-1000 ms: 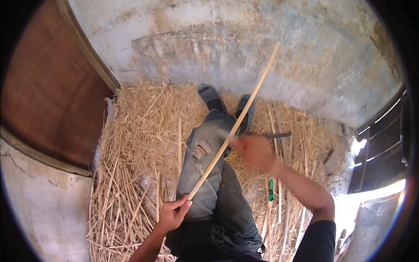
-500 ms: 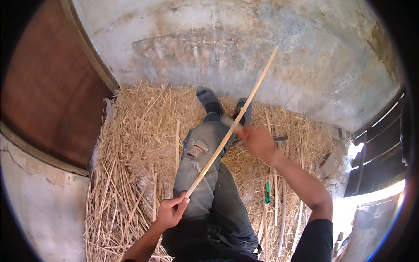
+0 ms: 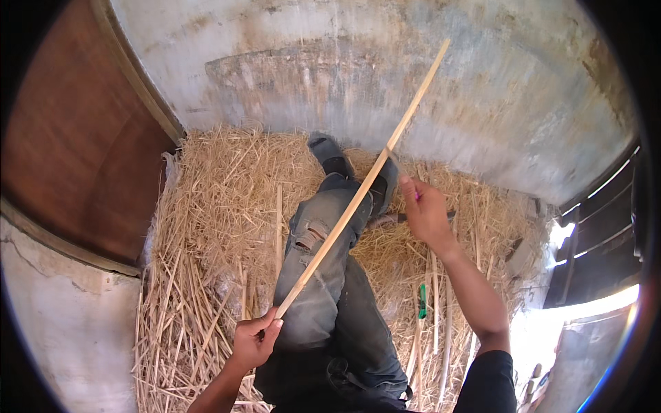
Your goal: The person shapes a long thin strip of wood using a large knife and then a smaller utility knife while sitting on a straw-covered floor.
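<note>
A long pale strip of split bamboo or wood (image 3: 344, 219) slants up across my legs from lower left to upper right. My left hand (image 3: 255, 339) pinches its near end between thumb and fingers, close to my thigh. In my right hand (image 3: 428, 213) is a small knife, its handle mostly hidden by the fingers, with a bit of purple showing. The knife's blade (image 3: 395, 162) meets the strip beyond its middle, near my far foot. The strip's far end sticks up in front of the wall, held by nothing.
Loose shavings (image 3: 227, 179) cover the floor, with a heap of thin sticks (image 3: 179, 330) at left. A green tool (image 3: 422, 301) lies among strips at right. Partly behind my right hand is a dark object (image 3: 402, 217). A stained wall (image 3: 289, 76) and brown door (image 3: 76, 151) stand close.
My right hand and the knife have moved up and slightly right along the strip. My left hand has drawn back down and left, and the strip's far end stands higher.
</note>
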The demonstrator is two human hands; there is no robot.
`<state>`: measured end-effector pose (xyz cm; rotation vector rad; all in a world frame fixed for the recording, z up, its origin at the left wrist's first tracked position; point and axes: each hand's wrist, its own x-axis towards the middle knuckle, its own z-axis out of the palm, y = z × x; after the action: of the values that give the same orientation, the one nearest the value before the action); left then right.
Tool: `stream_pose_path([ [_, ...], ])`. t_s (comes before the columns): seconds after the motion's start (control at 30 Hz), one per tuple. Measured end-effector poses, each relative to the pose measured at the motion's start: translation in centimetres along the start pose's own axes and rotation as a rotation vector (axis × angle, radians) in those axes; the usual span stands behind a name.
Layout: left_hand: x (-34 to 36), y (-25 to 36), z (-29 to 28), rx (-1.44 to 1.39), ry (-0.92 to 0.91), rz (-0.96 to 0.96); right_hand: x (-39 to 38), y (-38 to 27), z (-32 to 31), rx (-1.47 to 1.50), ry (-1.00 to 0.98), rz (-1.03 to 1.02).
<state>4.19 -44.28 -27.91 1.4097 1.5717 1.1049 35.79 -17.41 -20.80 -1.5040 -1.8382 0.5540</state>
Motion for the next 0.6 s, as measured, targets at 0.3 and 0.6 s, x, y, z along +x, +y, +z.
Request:
stream_pose_path([
  [0.3, 0.3, -1.2, 0.0, -0.027, -0.038, -0.080, -4.0, -0.7, 4.5, -0.018, -0.145, -0.278],
  [0.6, 0.7, -1.7, -0.1, 0.139, 0.021, 0.151, -4.1, -0.9, 6.0, -0.377, -0.262, -0.350],
])
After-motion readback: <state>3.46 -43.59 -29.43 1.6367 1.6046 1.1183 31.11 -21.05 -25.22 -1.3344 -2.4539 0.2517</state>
